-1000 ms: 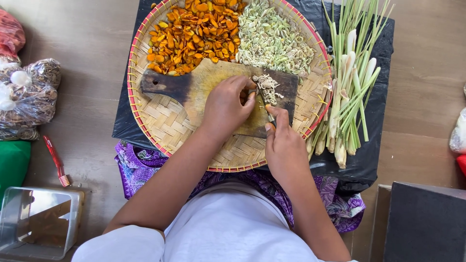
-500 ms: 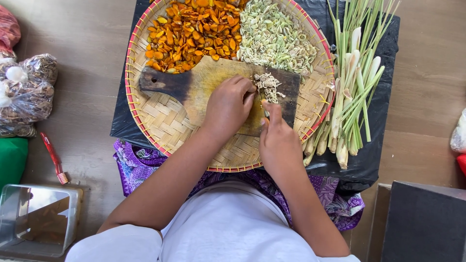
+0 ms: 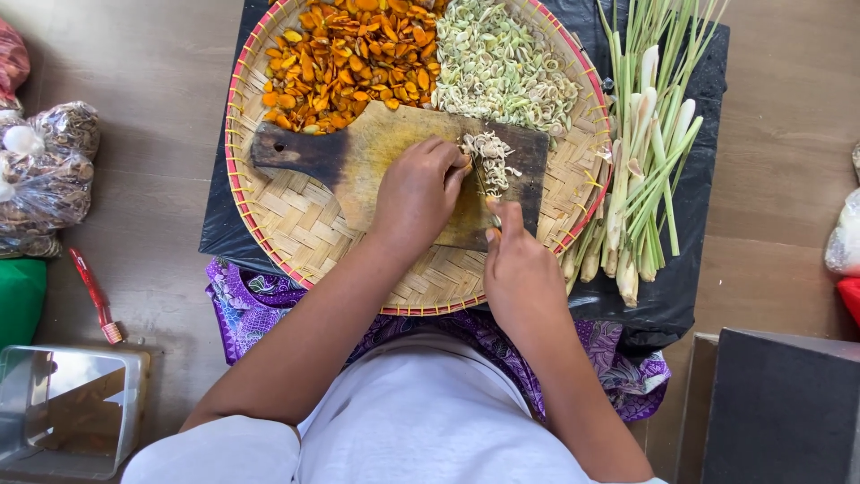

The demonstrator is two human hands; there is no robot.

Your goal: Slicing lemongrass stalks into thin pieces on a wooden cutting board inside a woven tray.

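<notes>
Wooden cutting board (image 3: 376, 161): left hand (image 3: 414, 193) curled, pinning a lemongrass stalk (image 3: 477, 170) at board's right end; right hand (image 3: 518, 269) closed, apparently gripping a knife, blade hidden. Keep fingertips tucked, slices thin.

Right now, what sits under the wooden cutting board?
The cutting board lies on a round woven tray, beside orange slices and pale slices. The tray's weave beneath the board is hidden.

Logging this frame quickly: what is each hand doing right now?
Left hand: curled shut, pinning a pale lemongrass piece on the wooden chopping board.
Right hand: closed around a knife; blade barely visible.
</notes>
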